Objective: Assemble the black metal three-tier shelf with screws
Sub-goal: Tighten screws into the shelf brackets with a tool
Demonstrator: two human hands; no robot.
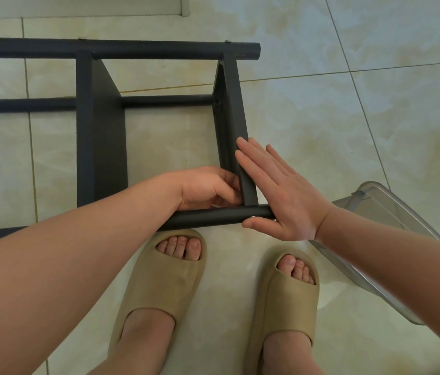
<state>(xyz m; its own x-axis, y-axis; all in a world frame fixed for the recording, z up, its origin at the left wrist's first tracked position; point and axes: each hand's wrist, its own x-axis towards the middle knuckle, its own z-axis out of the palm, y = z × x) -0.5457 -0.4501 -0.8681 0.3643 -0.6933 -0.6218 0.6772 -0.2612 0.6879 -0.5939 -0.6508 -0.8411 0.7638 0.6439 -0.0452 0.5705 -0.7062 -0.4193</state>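
The black metal shelf (99, 136) lies on its side on the tiled floor, its tiers standing upright between round black posts. My right hand (275, 193) lies flat with straight fingers against the outer face of the end tier (236, 115), its thumb under a small silver screw (253, 217) in the near post (213, 216). My left hand (208, 189) reaches inside the corner where that tier meets the near post, fingers curled at the joint. What those fingers pinch is hidden.
A clear plastic container (381, 239) lies on the floor to the right, partly under my right forearm. My two feet in tan slippers (164, 282) stand just in front of the near post. Two screw heads (81, 38) show on the far post.
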